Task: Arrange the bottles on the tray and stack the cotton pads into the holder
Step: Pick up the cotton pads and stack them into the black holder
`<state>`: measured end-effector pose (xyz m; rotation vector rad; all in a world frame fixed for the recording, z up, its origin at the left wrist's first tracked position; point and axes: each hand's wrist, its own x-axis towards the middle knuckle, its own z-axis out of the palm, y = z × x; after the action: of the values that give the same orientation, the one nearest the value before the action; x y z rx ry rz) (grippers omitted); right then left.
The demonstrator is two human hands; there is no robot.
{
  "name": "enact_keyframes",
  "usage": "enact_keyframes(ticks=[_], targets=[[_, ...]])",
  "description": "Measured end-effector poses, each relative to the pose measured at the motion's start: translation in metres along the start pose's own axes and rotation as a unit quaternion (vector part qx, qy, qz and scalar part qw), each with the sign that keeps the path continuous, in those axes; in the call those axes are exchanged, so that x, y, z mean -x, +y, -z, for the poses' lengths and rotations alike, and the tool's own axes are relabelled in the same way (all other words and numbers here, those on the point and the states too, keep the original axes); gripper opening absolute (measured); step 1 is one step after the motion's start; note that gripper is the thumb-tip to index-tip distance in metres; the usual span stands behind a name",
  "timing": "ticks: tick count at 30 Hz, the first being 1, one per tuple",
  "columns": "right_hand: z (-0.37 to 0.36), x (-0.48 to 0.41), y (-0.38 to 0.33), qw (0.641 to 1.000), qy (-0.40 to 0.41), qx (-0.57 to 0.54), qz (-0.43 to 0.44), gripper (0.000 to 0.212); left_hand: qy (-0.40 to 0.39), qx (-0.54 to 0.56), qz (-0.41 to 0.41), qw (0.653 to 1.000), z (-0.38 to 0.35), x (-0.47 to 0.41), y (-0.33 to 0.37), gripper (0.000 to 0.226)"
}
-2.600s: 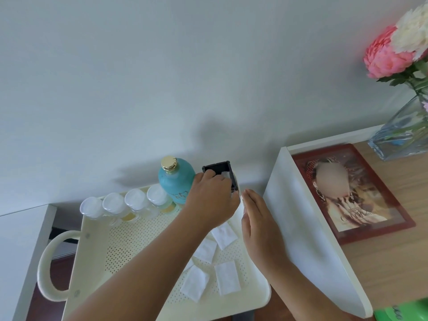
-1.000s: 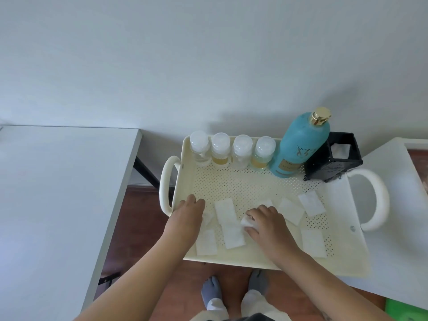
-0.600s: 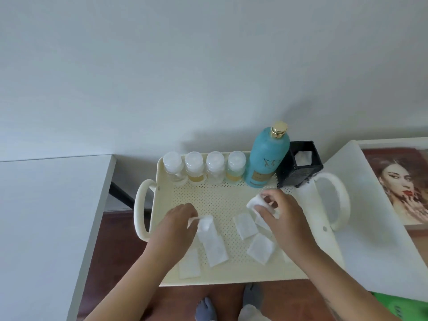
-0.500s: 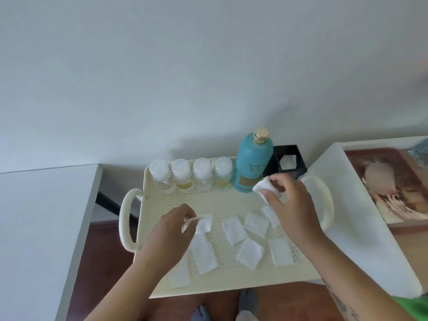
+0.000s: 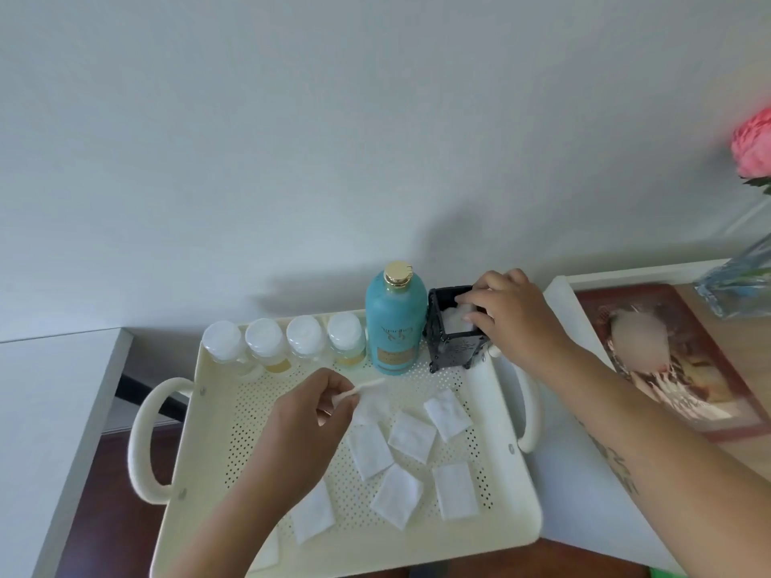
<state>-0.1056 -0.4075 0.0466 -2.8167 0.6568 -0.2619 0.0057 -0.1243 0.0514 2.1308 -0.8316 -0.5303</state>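
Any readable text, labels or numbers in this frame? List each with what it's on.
None can be read.
Teal bottle: gold emblem and a label panel, print too blurred.
Black holder: faint embossed mark on the front, illegible.
Small bottles: no text visible.
Framed picture: no lettering discernible.

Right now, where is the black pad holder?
Head view: the black holder stands at the tray's far right corner, beside the teal bottle, under the right hand.

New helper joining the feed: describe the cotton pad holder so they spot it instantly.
Find the cream perforated tray with looped handles. Along its far edge stands a row of bottles ending in a tall teal bottle. The holder is immediately right of that: the only black, square, open-topped box, with the right hand pressing a pad in.
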Motion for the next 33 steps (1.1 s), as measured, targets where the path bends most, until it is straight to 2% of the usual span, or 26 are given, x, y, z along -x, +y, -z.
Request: enact_keyframes(ticks=[2,3,7,9,11,14,16,18,21,24,27,33], targets=[[0.000,0.006,0.005,1.000,0.014,0.006,0.027,0.015,0.003,0.010,0.005,1.000,-0.006,-0.002,0.004,0.013],[-0.002,0.009,0.007,0.999,-0.001,0.009,0.033,0.020,0.004,0.015,0.006,1.000,-0.010,-0.002,0.006,0.014],[-0.007,0.011,0.006,0.991,-0.120,0.059,0.022,0.068,0.000,0.032,0.008,0.999,-0.020,-0.006,0.018,0.013],[-0.009,0.010,0.005,0.986,-0.139,0.078,0.039,0.078,0.002,0.039,0.010,0.999,-0.024,-0.009,0.024,0.011],[-0.007,0.009,0.005,0.989,-0.121,0.070,0.039,0.073,0.007,0.047,0.012,0.999,-0.027,-0.013,0.031,0.010],[-0.007,0.012,0.006,0.995,-0.037,0.074,0.058,0.066,0.019,0.073,0.015,0.997,-0.031,-0.018,0.038,0.008],[-0.007,0.012,0.006,0.994,-0.043,0.076,0.061,0.065,0.031,0.103,0.024,0.994,-0.035,-0.022,0.045,0.005],[-0.010,0.016,0.008,0.998,-0.042,0.026,0.044,0.058,0.054,0.130,0.033,0.989,-0.042,-0.027,0.053,0.005],[-0.014,0.034,0.014,0.986,0.055,-0.150,-0.045,0.035,0.093,0.133,0.032,0.986,-0.058,-0.039,0.070,0.007],[-0.023,0.066,0.013,0.955,0.123,-0.228,-0.145,0.027,0.128,0.141,0.037,0.981,-0.079,-0.052,0.088,0.008],[-0.035,0.090,-0.001,0.941,0.116,-0.264,-0.176,0.036,0.136,0.104,0.017,0.985,-0.097,-0.063,0.103,0.006],[-0.047,0.104,-0.015,0.931,0.114,-0.275,-0.210,0.046,0.088,-0.069,-0.030,0.993,-0.112,-0.093,0.120,0.009]])
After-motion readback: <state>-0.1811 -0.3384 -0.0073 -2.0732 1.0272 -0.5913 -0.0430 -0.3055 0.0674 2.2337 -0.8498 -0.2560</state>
